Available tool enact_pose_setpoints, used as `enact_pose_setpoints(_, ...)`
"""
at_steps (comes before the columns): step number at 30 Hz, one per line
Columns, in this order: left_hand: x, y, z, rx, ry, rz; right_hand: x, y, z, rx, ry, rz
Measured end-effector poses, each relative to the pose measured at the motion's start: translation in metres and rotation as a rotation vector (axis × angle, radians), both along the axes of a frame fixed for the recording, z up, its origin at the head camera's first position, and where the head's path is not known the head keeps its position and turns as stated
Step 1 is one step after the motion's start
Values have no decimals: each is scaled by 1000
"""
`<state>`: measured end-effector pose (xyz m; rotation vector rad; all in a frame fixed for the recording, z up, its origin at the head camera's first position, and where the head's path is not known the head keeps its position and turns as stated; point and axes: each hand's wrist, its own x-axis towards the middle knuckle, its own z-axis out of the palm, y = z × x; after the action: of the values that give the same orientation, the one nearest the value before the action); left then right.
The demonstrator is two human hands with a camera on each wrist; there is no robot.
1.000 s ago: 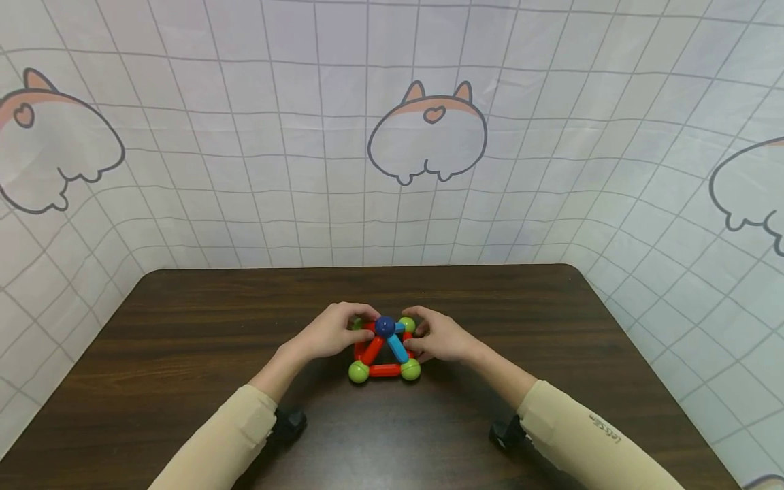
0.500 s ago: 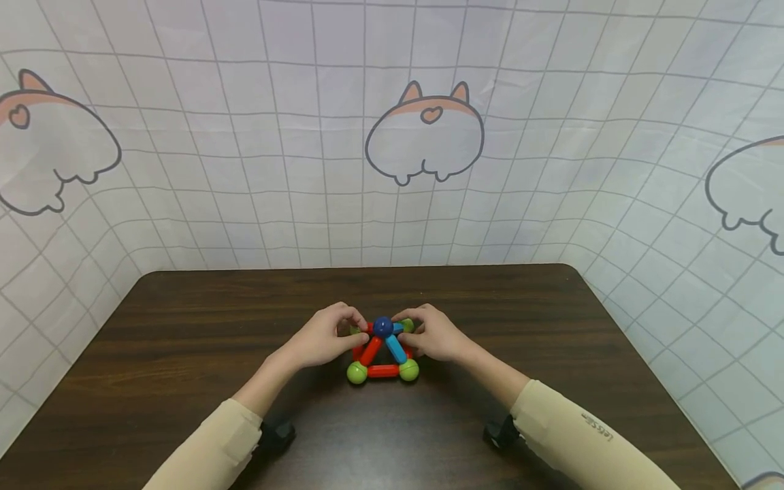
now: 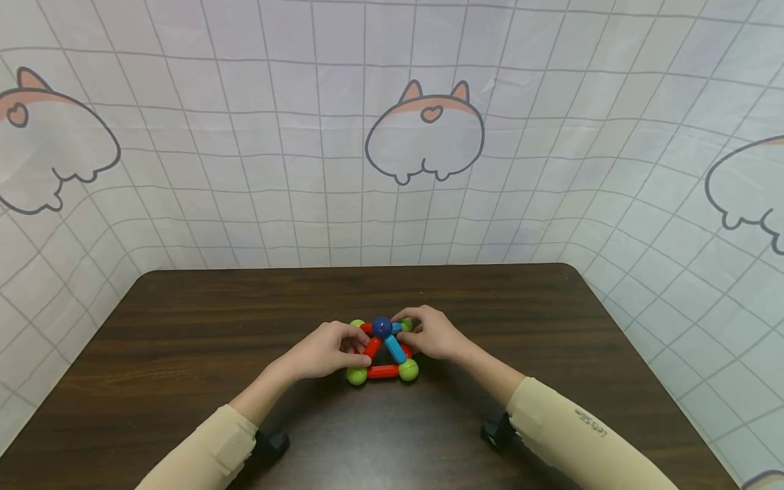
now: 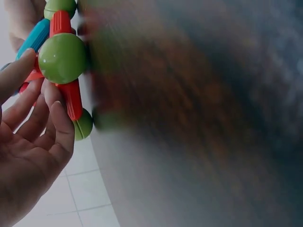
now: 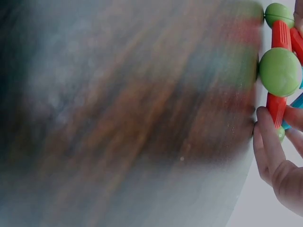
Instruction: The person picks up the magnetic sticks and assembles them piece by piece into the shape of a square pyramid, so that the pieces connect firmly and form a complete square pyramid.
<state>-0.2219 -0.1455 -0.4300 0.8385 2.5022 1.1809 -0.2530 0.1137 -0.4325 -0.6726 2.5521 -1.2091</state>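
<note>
The pyramid (image 3: 382,350) of rods and balls sits mid-desk (image 3: 184,327), apex straight up with the blue ball (image 3: 382,327) on top and its near red rod (image 3: 383,371) running left to right. Left hand (image 3: 324,349) pinches the left rods, right hand (image 3: 429,335) grips the right side. Both cover the back corners; the wrist views show a blurred desk.

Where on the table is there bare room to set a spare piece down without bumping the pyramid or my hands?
Bare table lies left of the left hand, right of the right hand, and behind the toy pyramid toward the backdrop. The centre is crowded.
</note>
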Motion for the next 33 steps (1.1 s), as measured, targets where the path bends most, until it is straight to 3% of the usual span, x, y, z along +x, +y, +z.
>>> enact_pose_setpoints(19,-1,0,0,23,-40,16,-3,3,0,-21,-27,-1)
enact_pose_setpoints(26,1,-4,2,45,-68,4,0,7,1,-30,-81,1)
enact_pose_setpoints(33,2,-13,5,108,-57,10,4,13,4,-98,-210,-32)
